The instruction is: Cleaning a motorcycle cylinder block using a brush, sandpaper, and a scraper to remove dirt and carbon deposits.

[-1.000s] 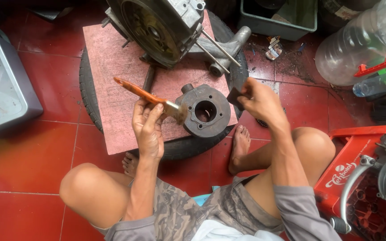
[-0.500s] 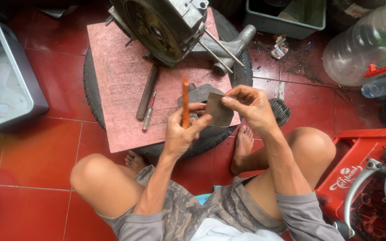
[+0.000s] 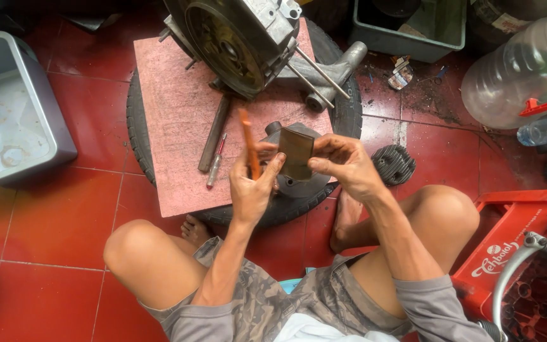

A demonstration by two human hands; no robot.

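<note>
Left grip point(image 3: 252, 183) pinching orange handle point(image 3: 247, 142), flat brown square point(image 3: 296, 152)

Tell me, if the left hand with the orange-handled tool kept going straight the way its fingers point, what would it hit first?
Probably the engine on the pink board. The left hand points up the picture towards it, though depth is hard to judge from above.

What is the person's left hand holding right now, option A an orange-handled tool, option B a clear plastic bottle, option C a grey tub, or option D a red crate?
A: the left hand grips the orange-handled tool upright, while both hands pinch a small dark rectangular piece; the bottle, tub and crate lie untouched on the floor.
</note>
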